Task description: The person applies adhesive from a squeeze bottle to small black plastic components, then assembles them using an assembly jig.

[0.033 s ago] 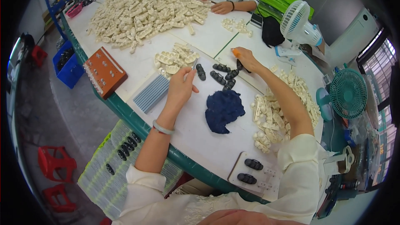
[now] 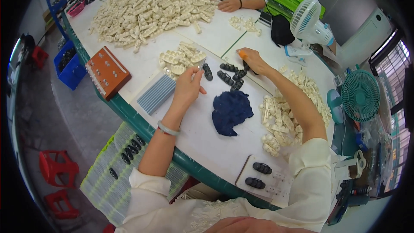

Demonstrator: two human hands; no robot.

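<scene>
- White board [image 2: 246, 171], near edge of table [image 2: 196, 140], twd R corner: carries two dark moulded pcs [image 2: 262, 168].
- Navy cloth [image 2: 232, 113], crumpled, mid-table btwn forearms, near side of the loose dark pcs.
- L hand [image 2: 186, 87]: fingers curled, thumb + forefinger seem to pinch a thin grey strip [image 2: 202, 64] pointing twd far edge. Forearm comes over near edge, angled up & slightly R.
- Grey ridged block [image 2: 156, 94], L of that wrist, twd near-L edge; orange-brown block [image 2: 108, 72] right at that edge.
- Key relation: single dark pc [image 2: 208, 72] lies just R of L fingertips, apart from the other loose ones, long axis approx near-to-far w/ slight tilt. L hand is much nearer to it than R.
- Dark cluster [image 2: 225, 77], approx table centre, btwn hands but closer to R; axes mixed, some crosswise, some slanted.
- R hand [image 2: 255, 62]: just beyond/R of cluster, fingers bent, palm down, forearm slanting in from R edge. Orange bit [image 2: 243, 55] at fingers; can't tell if held or worn, nor what's gripped underneath.
- Cream pcs [image 2: 180, 59] just past L hand; big cream heap [image 2: 151, 15] twd far-L corner.
- Co-worker's hands [image 2: 230, 5] at far edge.
</scene>
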